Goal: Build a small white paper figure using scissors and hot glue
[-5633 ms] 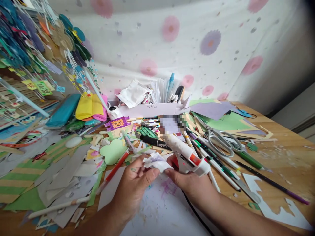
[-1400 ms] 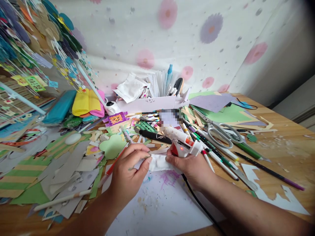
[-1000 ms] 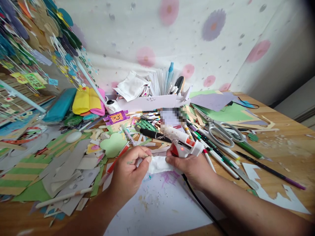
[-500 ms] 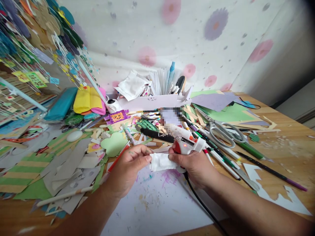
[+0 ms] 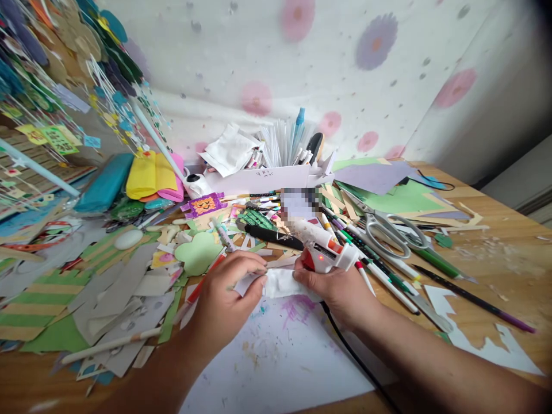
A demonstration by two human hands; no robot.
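While it spans the two hands above the white sheet (image 5: 263, 362), the pad (image 5: 280, 283) has its long axis left to right. The left hand (image 5: 233, 293) pinches its left end, fingers curled; the right hand (image 5: 334, 287) grips the glue gun (image 5: 325, 250), nozzle forward-left, thumb on the pad's right end.

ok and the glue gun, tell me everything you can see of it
The glue gun has a white, plastic-looking body with a red trigger, an orange part near its rear and a small red light glowing on its side. Its front is crusted with pale, stringy residue and points away, slightly left; the tip is unclear. The right hand grips it above the cluttered table, also pinching a white piece. A black cord trails toward the person.
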